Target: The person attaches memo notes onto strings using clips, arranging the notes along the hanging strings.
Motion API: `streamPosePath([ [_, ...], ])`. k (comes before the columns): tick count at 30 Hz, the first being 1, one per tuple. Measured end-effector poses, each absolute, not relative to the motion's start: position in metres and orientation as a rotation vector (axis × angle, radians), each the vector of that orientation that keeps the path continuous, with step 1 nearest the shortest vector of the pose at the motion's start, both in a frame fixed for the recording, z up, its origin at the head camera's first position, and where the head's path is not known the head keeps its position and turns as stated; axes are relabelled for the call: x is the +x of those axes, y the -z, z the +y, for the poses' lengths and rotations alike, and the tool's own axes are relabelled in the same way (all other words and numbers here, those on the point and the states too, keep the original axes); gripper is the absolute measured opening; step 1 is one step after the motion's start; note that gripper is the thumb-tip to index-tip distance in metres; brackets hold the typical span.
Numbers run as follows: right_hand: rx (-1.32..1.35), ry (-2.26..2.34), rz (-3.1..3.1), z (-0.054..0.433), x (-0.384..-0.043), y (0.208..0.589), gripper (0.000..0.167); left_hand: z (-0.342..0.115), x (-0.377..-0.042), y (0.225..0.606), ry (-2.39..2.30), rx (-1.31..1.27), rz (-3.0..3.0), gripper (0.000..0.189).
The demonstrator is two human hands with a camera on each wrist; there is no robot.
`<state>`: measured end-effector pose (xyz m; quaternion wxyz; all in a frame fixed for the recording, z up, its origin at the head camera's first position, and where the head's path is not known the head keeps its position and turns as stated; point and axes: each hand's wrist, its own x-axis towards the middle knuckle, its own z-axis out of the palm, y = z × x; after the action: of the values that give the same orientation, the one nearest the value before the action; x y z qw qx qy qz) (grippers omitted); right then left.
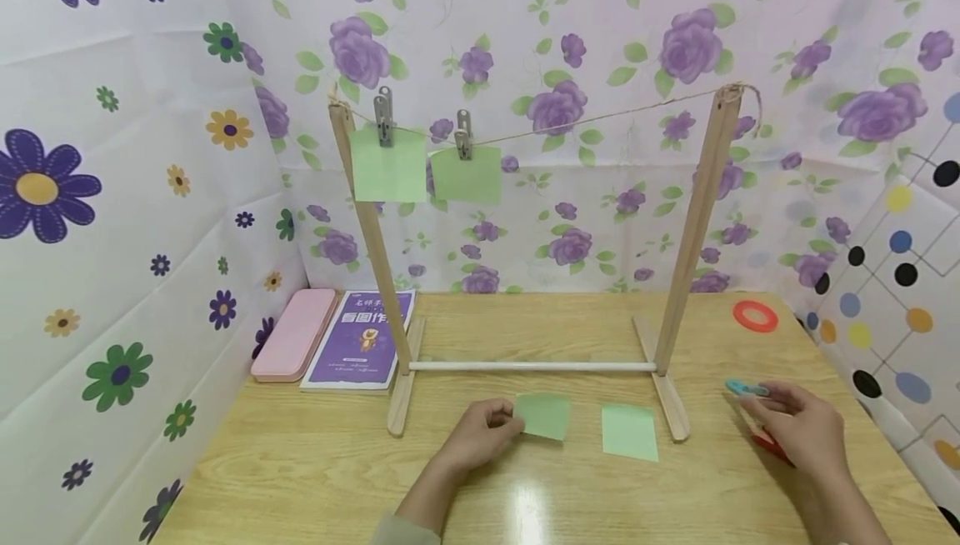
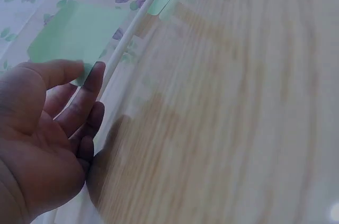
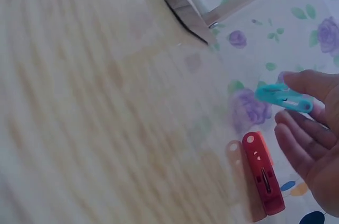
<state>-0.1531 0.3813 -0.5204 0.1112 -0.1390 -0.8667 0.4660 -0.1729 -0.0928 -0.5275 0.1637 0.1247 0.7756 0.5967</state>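
Observation:
My left hand (image 1: 480, 434) pinches the left edge of a green paper square (image 1: 543, 417) between thumb and forefinger; in the left wrist view this paper square (image 2: 77, 33) is raised at a slant. To its right, a second green paper square (image 1: 629, 432) lies on the table. Over at the right side, my right hand (image 1: 806, 428) pinches a turquoise clothespin (image 3: 283, 98), its thumb on top. A red clothespin (image 3: 263, 173) lies on the table below that hand. Two more green squares hang from a sagging string (image 1: 592, 122), each held by a grey clip (image 1: 463, 135).
The wooden frame (image 1: 701, 228) stands behind the hands, a white crossbar (image 1: 532, 367) joining its feet. Left of it lie a purple booklet (image 1: 352, 370) and a pink case (image 1: 296, 335). A red ring (image 1: 738, 312) sits at the back right. Patterned cloth surrounds the table.

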Motion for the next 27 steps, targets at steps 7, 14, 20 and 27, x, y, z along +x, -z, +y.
streamPosePath([
  [7, -0.405, -1.658, -2.337, 0.381, -0.155, 0.514, 0.038, -0.088, -0.174, 0.525, -1.866, 0.259, 2.231, 0.019],
  [14, -0.334, -1.601, -2.295, 0.376, -0.157, 0.507, 0.037, -0.081, -0.176, 0.519, -2.086, 0.115, 2.110, 0.024],
  [20, -0.279, -1.896, -2.100, 0.371, -0.159, 0.501, 0.025, -0.074, -0.178, 0.517, -2.215, -0.023, 2.047, 0.024],
  [27, -0.066, -2.174, -1.861, 0.366, -0.161, 0.494, 0.022, -0.072, -0.180, 0.515, -2.334, -0.103, 1.957, 0.027],
])
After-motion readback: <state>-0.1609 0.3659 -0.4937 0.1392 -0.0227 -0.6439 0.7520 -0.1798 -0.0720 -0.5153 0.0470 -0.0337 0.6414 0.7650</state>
